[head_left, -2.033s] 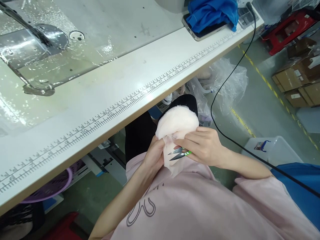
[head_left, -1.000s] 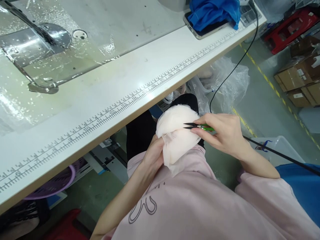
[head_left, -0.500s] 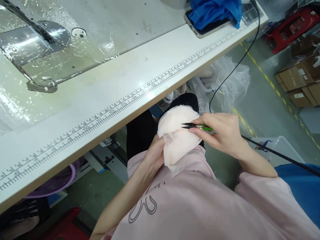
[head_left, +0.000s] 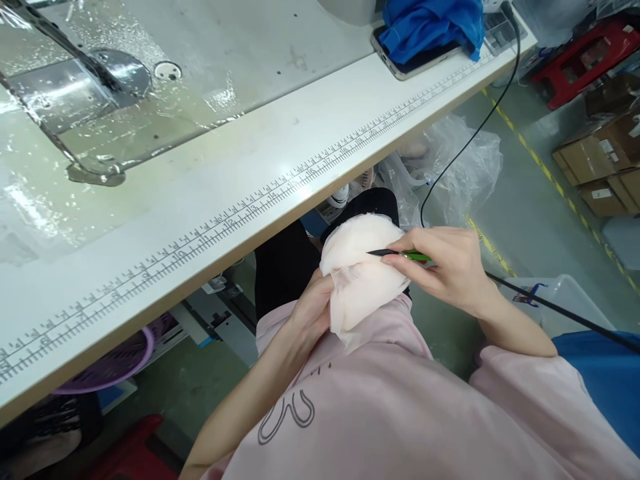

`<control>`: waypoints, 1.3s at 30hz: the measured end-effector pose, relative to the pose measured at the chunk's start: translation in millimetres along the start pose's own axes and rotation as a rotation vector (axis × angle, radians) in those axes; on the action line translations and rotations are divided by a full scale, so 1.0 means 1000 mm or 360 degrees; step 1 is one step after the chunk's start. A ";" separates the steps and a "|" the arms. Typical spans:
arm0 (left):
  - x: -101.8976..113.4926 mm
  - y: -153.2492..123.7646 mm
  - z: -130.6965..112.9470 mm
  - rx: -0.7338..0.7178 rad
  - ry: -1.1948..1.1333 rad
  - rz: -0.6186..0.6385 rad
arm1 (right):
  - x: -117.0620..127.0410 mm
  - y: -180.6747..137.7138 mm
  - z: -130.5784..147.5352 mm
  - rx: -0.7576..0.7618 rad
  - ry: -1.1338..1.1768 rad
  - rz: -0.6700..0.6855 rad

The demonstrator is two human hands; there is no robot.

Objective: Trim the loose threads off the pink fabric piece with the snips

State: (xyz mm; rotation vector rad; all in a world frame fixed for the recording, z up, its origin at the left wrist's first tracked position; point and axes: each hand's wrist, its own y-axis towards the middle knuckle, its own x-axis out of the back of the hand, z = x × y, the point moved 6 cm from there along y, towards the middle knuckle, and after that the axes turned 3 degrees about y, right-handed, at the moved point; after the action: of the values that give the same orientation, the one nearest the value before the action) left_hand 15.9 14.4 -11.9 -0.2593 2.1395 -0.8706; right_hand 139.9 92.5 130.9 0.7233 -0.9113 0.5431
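Over my lap lies a pale cream, cup-shaped padded piece with thin sheer fabric along its lower side. My left hand is closed on its left edge, fingers partly hidden beneath it. In my right hand is a pair of thread snips with black blades and green handles, pinched between thumb and fingers. The blades lie together, pointing left across the fold in the padded piece. Whether a thread is between them is too small to tell.
A sewing table with a printed ruler edge runs diagonally ahead. On it are a metal machine plate, a phone and blue cloth. A black cable hangs off the right end. Below left is a purple basket.
The blades of the snips have come together from slightly apart. Both hands and the padded piece sit slightly farther right in view, and the table has shifted too.
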 end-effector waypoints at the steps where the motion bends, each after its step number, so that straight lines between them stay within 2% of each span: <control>1: -0.001 0.000 -0.001 -0.0001 0.0002 0.0010 | 0.001 0.000 0.000 0.0002 0.0020 -0.0011; 3: -0.003 -0.001 -0.002 -0.0016 0.0001 0.0013 | 0.003 0.001 0.000 0.0015 0.0014 -0.0036; 8: -0.002 -0.002 -0.005 -0.0034 0.0027 -0.0145 | 0.001 0.002 -0.001 0.0030 -0.0129 -0.0019; 14: -0.001 0.000 -0.004 -0.0041 0.0048 -0.0097 | 0.004 0.003 0.000 0.0069 -0.0136 -0.0029; 20: 0.000 -0.001 -0.004 -0.0049 0.0120 -0.0158 | 0.005 0.003 0.000 0.0073 -0.0179 0.0010; 28: -0.008 -0.002 -0.006 -0.0077 0.0063 -0.0017 | -0.001 0.007 0.004 0.0142 -0.0190 0.0018; 35: -0.005 -0.002 -0.004 -0.0103 0.0055 -0.0006 | 0.003 0.008 0.002 0.0070 -0.0122 -0.0029; 39: -0.004 -0.002 -0.005 -0.0122 0.0082 -0.0022 | 0.003 0.007 0.001 0.0067 -0.0140 0.0024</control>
State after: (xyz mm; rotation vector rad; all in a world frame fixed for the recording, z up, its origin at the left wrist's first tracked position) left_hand 14.6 17.0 -5.6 -0.2939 2.2246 -0.8121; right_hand 136.6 97.0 136.4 0.7841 -0.9905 0.5488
